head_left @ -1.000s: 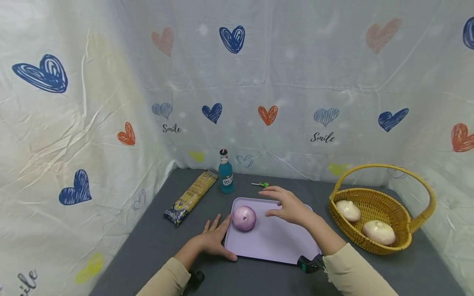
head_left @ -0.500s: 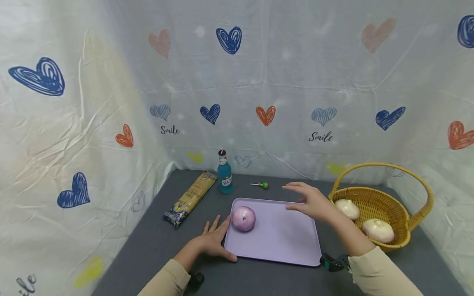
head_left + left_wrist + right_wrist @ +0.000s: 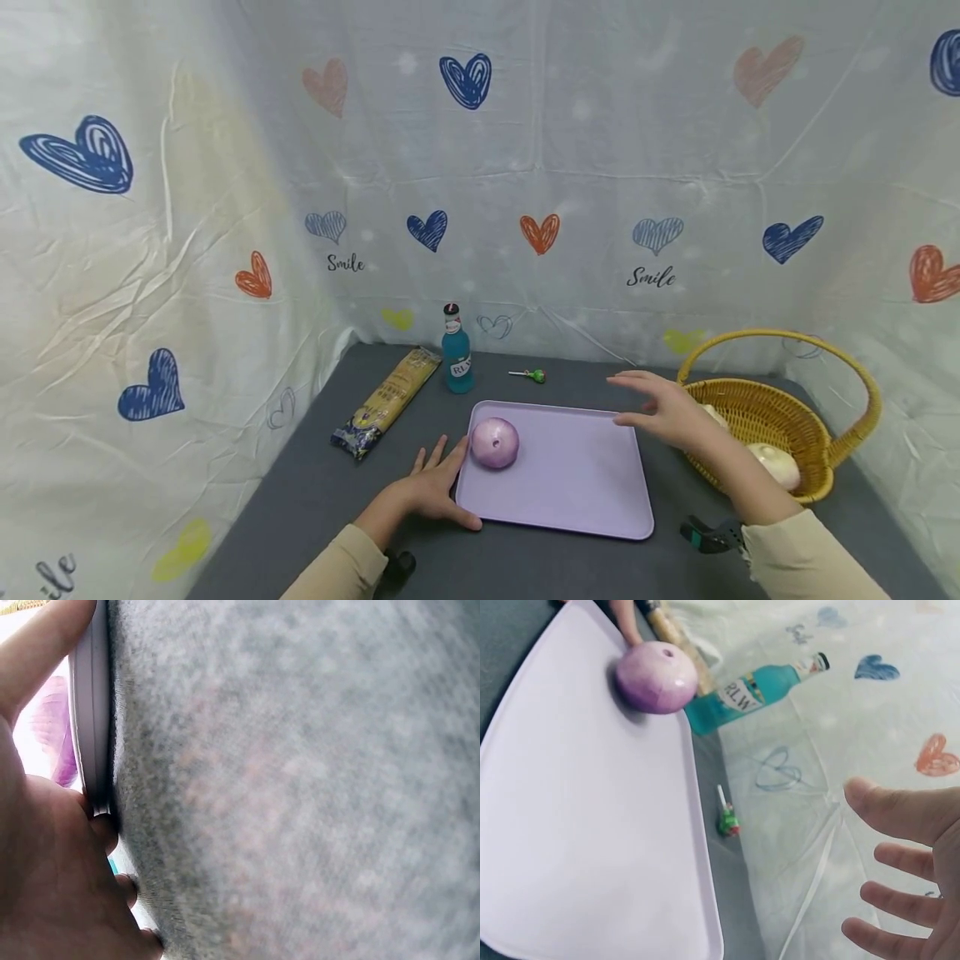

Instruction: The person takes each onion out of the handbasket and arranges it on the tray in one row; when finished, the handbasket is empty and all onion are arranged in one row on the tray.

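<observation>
A lilac tray (image 3: 570, 483) lies on the grey table, with a round purple onion (image 3: 495, 442) near its left end. My left hand (image 3: 433, 490) rests along the tray's left side, fingers spread and thumb at the near corner. In the left wrist view its fingertips meet the rim of the tray (image 3: 94, 712). My right hand (image 3: 671, 412) is raised between the tray and the wicker basket (image 3: 780, 417), fingers extended, thumb apart and nothing held. Its forearm partly hides two pale, bulb-shaped pieces in the basket, the nearer pale piece (image 3: 780, 465) showing more.
Behind the tray lies a green-wrapped lollipop (image 3: 536, 376). A blue bottle (image 3: 457, 354) stands upright at the back. To its left is a long yellow packet (image 3: 388, 402). Heart-printed cloth (image 3: 585, 275) hangs around the table, and the basket's tall handle (image 3: 780, 335) arches up at the right.
My right hand has moved right, from above the tray near the onion to the gap beside the basket. The left hand, tray and onion have stayed in place.
</observation>
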A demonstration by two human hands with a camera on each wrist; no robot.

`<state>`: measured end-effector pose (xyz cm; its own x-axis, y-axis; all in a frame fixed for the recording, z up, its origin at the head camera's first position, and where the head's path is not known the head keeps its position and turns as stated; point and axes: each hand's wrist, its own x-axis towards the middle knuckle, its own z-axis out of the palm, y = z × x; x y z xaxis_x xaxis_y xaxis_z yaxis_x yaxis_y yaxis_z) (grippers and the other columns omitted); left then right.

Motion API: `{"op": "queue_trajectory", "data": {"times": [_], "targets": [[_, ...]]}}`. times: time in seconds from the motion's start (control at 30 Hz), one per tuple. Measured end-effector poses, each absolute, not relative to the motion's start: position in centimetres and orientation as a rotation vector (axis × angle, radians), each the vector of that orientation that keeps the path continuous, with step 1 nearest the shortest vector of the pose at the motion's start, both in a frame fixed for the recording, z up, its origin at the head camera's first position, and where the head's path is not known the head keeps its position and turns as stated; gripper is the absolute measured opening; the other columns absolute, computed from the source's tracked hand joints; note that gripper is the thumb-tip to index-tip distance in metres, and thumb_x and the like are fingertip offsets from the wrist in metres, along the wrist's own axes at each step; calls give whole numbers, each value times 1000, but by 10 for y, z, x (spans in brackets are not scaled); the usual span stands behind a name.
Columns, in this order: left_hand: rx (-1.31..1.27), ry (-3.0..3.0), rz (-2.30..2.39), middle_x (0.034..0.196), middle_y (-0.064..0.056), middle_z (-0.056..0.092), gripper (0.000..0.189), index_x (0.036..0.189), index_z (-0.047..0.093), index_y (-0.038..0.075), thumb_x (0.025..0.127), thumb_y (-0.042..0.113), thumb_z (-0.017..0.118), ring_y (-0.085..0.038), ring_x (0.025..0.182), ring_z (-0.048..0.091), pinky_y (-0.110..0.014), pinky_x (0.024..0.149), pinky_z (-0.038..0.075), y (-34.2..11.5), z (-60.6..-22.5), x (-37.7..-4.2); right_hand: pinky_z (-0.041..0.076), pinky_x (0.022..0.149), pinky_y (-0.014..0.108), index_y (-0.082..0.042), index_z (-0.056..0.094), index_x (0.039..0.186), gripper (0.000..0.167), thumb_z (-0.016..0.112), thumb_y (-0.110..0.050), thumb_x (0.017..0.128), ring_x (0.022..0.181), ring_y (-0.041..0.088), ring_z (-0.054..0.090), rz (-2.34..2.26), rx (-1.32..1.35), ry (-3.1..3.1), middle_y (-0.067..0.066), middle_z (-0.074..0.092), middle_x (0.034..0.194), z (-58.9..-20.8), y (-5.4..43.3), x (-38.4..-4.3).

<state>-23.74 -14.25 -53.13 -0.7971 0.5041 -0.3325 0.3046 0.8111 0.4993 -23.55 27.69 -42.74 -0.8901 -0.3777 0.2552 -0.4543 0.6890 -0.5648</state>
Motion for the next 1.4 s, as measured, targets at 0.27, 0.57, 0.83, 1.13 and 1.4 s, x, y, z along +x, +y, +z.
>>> {"op": "queue_trajectory", "data": {"times": [0.27, 0.57, 0.83, 1.13, 1.4], "targets": [[592, 2543, 578, 171, -8, 9, 136, 164, 2, 14, 68, 72, 79, -36, 157, -9, -67, 120, -7, -142, -532, -239, 57, 73, 39, -12, 58, 142, 62, 80, -32, 87, 97, 37, 64, 950, 584, -2844, 19, 55, 144, -422, 303, -230], [582, 2535, 594, 171, -8, 7, 137, 164, 0, 15, 68, 74, 78, -37, 156, -12, -67, 119, -8, -144, -532, -239, 55, 91, 54, -9, 52, 147, 64, 74, -36, 92, 125, 47, 56, 1008, 599, -3037, 23, 57, 142, -400, 356, -222], [582, 2527, 594, 171, -8, 8, 137, 164, 0, 15, 68, 75, 77, -37, 156, -12, -67, 119, -8, -144, -534, -239, 54, 85, 27, -7, 58, 142, 56, 72, -32, 94, 126, 47, 55, 1036, 667, -3233, 24, 57, 142, -401, 415, -227], [587, 2532, 591, 171, -8, 7, 137, 164, 0, 15, 67, 75, 77, -37, 156, -12, -67, 119, -9, -144, -535, -242, 51, 86, 18, 2, 45, 149, 55, 62, -15, 100, 136, 66, 30, 1458, 709, -3372, 35, 36, 153, -417, 465, -231], [588, 2534, 597, 171, -9, 8, 138, 164, 0, 15, 67, 74, 78, -37, 156, -11, -68, 119, -9, -144, -533, -240, 51, 88, 19, 1, 49, 147, 53, 63, -14, 98, 138, 68, 14, 1590, 640, -3401, -18, 41, 151, -430, 484, -236]]}}
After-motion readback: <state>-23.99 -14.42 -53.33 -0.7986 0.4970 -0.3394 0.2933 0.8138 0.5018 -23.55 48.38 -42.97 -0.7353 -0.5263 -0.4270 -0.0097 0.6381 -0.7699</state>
